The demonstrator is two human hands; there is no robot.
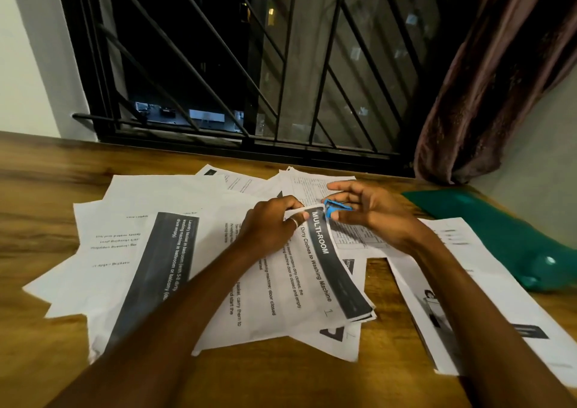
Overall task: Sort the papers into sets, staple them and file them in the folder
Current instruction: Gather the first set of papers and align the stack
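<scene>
The paper set (pixel 312 270) headed MULTI-ROOM is lying in the middle of the desk (pixel 46 173). The left hand (pixel 271 229) is pinching its 12 o'clock corner while the right hand (pixel 371 217) is gripping the blue stapler (pixel 335 209) at that corner. For a clean staple, the sheets' edges likely need squaring and firm holding before squeezing. The green folder (pixel 499 236) is waiting at 3 o'clock.
</scene>
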